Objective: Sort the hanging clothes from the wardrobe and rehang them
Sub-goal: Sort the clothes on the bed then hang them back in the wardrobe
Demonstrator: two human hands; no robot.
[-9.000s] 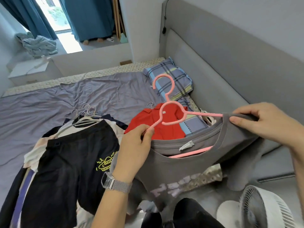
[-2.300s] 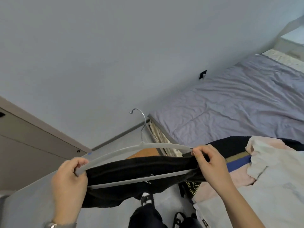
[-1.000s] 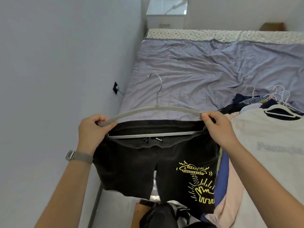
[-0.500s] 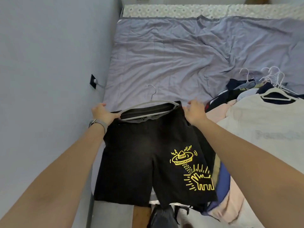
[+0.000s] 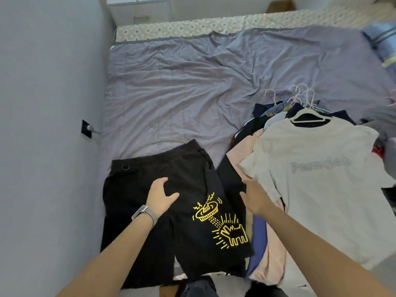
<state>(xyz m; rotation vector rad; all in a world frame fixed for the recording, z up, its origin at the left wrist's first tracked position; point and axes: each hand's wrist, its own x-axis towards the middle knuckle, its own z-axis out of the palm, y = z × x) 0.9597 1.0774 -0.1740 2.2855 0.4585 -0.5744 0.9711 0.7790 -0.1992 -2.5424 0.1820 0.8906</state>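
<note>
The black shorts (image 5: 171,202) now lie flat on the bed (image 5: 192,86), beside the pile of clothes (image 5: 310,179). A moment ago I was holding them up by their grey hanger (image 5: 150,128). Now I have let go of it, and only its hook peeks out past the top of the shorts. My left hand (image 5: 159,197) now rests flat on the shorts. My right hand (image 5: 255,199) is loose and holds nothing, just by the pile.
</note>
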